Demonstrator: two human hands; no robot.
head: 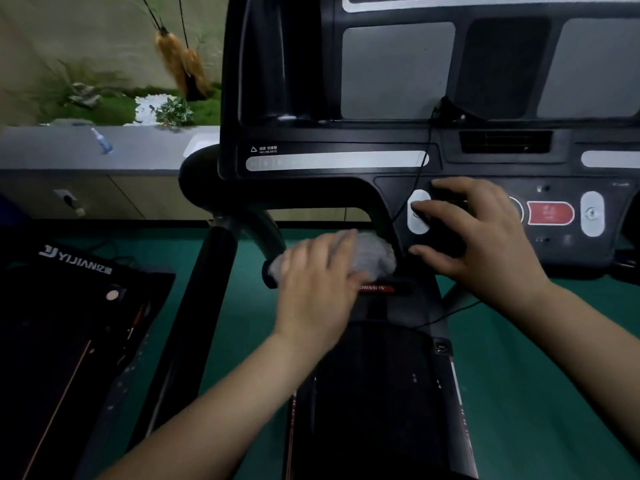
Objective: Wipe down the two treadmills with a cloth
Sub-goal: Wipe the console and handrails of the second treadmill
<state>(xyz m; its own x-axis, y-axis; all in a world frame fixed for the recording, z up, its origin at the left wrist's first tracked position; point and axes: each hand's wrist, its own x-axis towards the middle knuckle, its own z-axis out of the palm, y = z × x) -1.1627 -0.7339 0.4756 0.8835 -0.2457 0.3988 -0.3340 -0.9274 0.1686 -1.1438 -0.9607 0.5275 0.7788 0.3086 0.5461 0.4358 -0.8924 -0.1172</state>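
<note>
The cloth (374,254) sits bunched and pale grey at the centre of the view, pressed against the curved handlebar (256,233) of the near treadmill (381,157), just below the console's lower edge. It looks soft and light, a rag that crumples to any shape and should wrap round a tube easily; best taken as a wad in the palm, since a loose corner would likely flop and drag. The left hand (318,282) lies over it with the fingers laid across the top, gripping the wad against the bar. Motion blur smears both hand and cloth, so exactly how the fingers curl underneath is hard to make out.

At three o'clock from the cloth, the right hand (485,230) rests spread on the dark console panel, fingers relaxed, holding nothing and hiding some of the buttons. A red button (550,213) shows beyond it.

The second treadmill (79,306) lies at eight o'clock, cut off by the left edge. At eleven o'clock, a small bottle (102,142) stands blurred on the grey worktop (145,147). The console's top is cropped.
</note>
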